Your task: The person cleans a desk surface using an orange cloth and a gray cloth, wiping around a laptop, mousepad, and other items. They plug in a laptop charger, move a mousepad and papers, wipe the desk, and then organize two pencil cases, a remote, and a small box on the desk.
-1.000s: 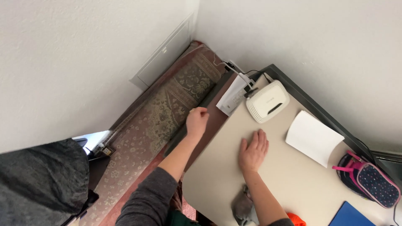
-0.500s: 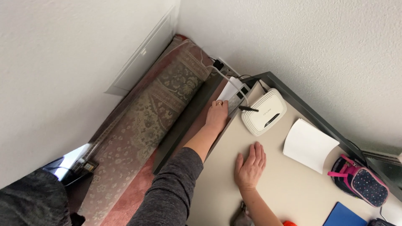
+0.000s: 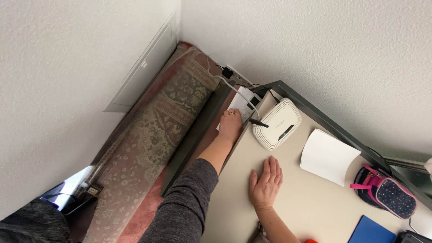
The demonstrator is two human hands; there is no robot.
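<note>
My left hand (image 3: pixel 230 124), with a ring on one finger, reaches down past the left edge of the beige desk (image 3: pixel 310 204) to a white power strip (image 3: pixel 241 102) on the floor. Its fingertips are at the strip; I see only the back of the hand and cannot tell whether it grips anything. My right hand (image 3: pixel 265 182) lies flat on the desk, palm down and fingers spread, holding nothing. A white router (image 3: pixel 276 123) sits on the desk corner just beyond it, with a black plug and cables at its left end.
A folded white sheet of paper (image 3: pixel 330 156), a dark dotted pencil case with pink trim (image 3: pixel 389 196) and a blue folder (image 3: pixel 371 231) lie on the desk at right. A patterned rug (image 3: pixel 153 139) runs along the wall at left. White walls meet in the corner.
My left hand went from a raised fist beside the desk down to the power strip. My right hand stayed flat on the desk. The camera shifted slightly toward the corner.
</note>
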